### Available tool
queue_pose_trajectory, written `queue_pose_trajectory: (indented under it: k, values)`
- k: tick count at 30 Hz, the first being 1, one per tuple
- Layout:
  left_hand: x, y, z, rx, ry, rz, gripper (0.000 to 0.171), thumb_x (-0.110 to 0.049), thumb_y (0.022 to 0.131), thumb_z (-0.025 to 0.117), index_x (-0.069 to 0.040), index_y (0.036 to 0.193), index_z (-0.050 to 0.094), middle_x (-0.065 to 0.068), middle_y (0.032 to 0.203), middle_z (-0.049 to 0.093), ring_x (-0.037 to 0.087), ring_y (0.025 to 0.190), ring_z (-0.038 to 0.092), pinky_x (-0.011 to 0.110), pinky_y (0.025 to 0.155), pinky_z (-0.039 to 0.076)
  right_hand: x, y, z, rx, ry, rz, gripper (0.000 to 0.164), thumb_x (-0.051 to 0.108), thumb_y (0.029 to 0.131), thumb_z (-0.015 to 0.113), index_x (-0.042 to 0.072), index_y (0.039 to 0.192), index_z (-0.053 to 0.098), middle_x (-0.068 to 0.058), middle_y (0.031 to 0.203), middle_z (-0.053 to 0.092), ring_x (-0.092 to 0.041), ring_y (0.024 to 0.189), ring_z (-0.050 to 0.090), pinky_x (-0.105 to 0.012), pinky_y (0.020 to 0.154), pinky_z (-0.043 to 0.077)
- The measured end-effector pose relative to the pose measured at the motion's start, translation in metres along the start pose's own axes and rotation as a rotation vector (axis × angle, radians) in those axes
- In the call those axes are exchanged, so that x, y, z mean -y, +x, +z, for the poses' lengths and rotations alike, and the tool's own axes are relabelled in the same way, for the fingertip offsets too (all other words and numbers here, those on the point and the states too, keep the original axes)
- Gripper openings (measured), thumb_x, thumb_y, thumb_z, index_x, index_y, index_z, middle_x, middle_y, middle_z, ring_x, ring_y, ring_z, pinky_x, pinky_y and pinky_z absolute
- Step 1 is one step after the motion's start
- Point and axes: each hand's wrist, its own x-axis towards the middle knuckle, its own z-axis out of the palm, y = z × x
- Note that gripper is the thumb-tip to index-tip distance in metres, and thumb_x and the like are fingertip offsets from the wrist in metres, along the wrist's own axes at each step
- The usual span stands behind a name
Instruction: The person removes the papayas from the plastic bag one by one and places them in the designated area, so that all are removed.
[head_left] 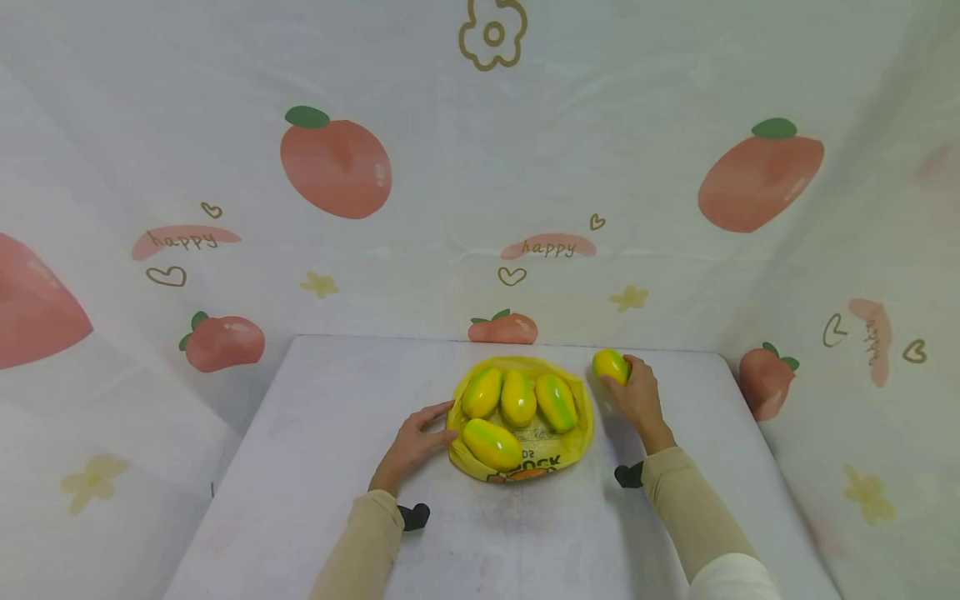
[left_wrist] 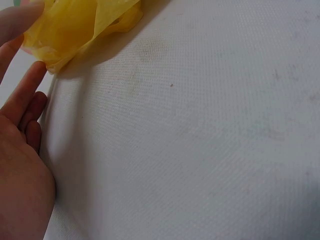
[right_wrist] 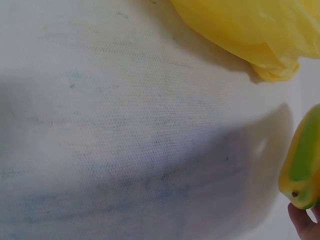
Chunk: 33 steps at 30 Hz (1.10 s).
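Note:
A yellow plastic bag [head_left: 587,433] lies mouth-up on the table, its rim spread wide. Inside are several glossy yellow-green oval fruits [head_left: 491,444], mango- or papaya-like. My left hand [head_left: 412,442] is at the bag's left side, fingers extended, fingertips right at the yellow plastic [left_wrist: 75,30]. To the right of the bag, my right hand [head_left: 637,396] grips another such fruit [head_left: 611,367] between thumb and fingers. In the right wrist view this fruit [right_wrist: 302,155] shows a green stripe and a small brown stem end, with fingertips beneath it.
The white table [head_left: 322,517] runs back to a printed cloth backdrop [head_left: 420,275]. Similar cloth hangs on both sides. A dark wrist mount [head_left: 415,517] sticks out under the left sleeve, and another mount [head_left: 628,476] under the right.

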Motion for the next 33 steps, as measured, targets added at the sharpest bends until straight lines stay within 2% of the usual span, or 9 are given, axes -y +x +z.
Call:
queue_pose_trajectory:
  k: [5, 11, 23, 33]
  values:
    - [-0.0002, 0.0003, -0.0016, 0.004, -0.021, 0.003, 0.056, -0.039, 0.086, 0.079, -0.033, 0.140, 0.063, 0.000, 0.153, 0.055, 0.032, 0.150, 0.040, 0.063, 0.125, 0.025, -0.0038, 0.0006, -0.0008, 0.009, 0.002, 0.063, 0.069, 0.026, 0.100, 0.063, -0.009, 0.151, 0.033, -0.034, 0.147, 0.042, -0.047, 0.132, 0.043, -0.060, 0.118, 0.036]
    - [-0.0006, 0.0012, -0.0026, 0.006, -0.007, -0.007, 0.056, -0.039, 0.086, 0.079, -0.035, 0.139, 0.063, -0.002, 0.154, 0.055, 0.032, 0.150, 0.040, 0.062, 0.126, 0.025, -0.0082, 0.0011, 0.0008, 0.029, -0.005, 0.083, 0.070, 0.027, 0.100, 0.062, -0.010, 0.151, 0.030, -0.036, 0.148, 0.039, -0.048, 0.133, 0.042, -0.061, 0.119, 0.035]
    - [-0.0004, 0.0015, -0.0028, 0.005, 0.001, 0.010, 0.055, -0.039, 0.087, 0.078, -0.034, 0.140, 0.062, 0.000, 0.153, 0.056, 0.032, 0.149, 0.041, 0.063, 0.125, 0.028, -0.0085, 0.0027, 0.0022, 0.063, -0.011, 0.078, 0.077, 0.031, 0.099, 0.064, -0.011, 0.152, 0.027, -0.038, 0.144, 0.038, -0.049, 0.128, 0.043, -0.062, 0.117, 0.037]
    - [-0.0023, -0.0034, -0.0025, 0.008, -0.021, -0.017, 0.056, -0.040, 0.087, 0.079, -0.036, 0.140, 0.062, -0.001, 0.153, 0.055, 0.032, 0.151, 0.040, 0.063, 0.125, 0.026, -0.0041, 0.0002, 0.0018, 0.109, -0.023, 0.061, 0.081, 0.034, 0.099, 0.063, -0.011, 0.154, 0.024, -0.040, 0.147, 0.035, -0.053, 0.134, 0.040, -0.063, 0.118, 0.034]
